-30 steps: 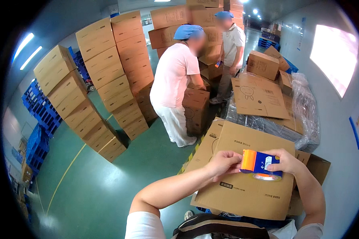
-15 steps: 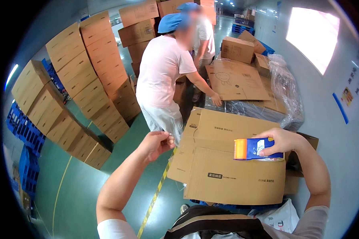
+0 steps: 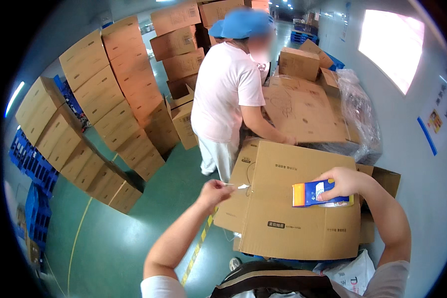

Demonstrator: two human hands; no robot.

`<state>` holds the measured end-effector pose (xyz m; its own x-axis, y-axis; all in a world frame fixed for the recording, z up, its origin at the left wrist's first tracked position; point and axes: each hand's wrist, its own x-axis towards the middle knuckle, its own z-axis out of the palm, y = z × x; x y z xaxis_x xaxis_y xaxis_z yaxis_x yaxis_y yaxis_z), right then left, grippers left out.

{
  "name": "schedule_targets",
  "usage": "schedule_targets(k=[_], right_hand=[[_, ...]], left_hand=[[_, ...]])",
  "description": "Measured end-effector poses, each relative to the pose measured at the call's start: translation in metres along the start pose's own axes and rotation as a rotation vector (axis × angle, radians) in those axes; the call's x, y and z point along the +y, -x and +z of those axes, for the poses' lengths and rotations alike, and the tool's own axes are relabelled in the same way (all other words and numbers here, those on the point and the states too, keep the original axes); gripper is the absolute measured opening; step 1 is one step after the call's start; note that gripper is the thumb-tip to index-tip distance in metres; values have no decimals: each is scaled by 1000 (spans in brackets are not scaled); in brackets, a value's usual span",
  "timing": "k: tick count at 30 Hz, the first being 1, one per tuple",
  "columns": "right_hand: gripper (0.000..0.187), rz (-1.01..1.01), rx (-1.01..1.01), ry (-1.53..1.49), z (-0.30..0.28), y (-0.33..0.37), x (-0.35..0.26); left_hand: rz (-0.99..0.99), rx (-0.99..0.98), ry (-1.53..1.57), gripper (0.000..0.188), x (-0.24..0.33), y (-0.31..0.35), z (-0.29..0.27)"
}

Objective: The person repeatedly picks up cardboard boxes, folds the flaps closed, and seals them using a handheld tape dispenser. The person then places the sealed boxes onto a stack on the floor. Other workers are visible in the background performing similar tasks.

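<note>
Boxes (image 3: 87, 62) stand in tall stacks at the left, as they did half a second ago. Next to them, an open box (image 3: 185, 126) shows more fully now. The left hand (image 3: 215, 193) has come lower and closer to the cardboard's left edge; a second ago it was at the tape dispenser's orange end. Its thumb and fingers are pinched together on a thin pale strip (image 3: 228, 184). Beyond, a co-worker (image 3: 227, 97) now leans farther over a flat sheet (image 3: 308, 109), hiding most of the person behind. The tape dispenser (image 3: 310, 193), blue and orange, remains over the front cardboard (image 3: 298, 242); whether they touch I cannot tell. At its right end, the right hand (image 3: 346, 181) keeps its fingers clamped around it.
</note>
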<state>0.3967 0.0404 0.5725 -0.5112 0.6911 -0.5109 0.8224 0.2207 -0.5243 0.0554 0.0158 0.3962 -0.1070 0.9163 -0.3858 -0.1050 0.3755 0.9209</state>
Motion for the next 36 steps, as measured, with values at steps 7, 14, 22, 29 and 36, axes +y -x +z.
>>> schedule_targets(k=[7, 14, 22, 29, 36], right_hand=[[53, -24, 18, 104, 4, -10, 5], [53, -39, 81, -9, 8, -5, 20], [51, -47, 46, 43, 6, -5, 9], [56, -28, -118, 164, -5, -15, 3], [61, 162, -199, 264, -28, 16, 27]], left_hand=[[8, 217, 47, 39, -98, -9, 77], [540, -282, 367, 61, -101, 19, 72], [221, -474, 234, 90, -105, -21, 63], [939, -107, -1270, 102, 27, 51, 99], [968, -137, -1403, 103, 37, 51, 98]])
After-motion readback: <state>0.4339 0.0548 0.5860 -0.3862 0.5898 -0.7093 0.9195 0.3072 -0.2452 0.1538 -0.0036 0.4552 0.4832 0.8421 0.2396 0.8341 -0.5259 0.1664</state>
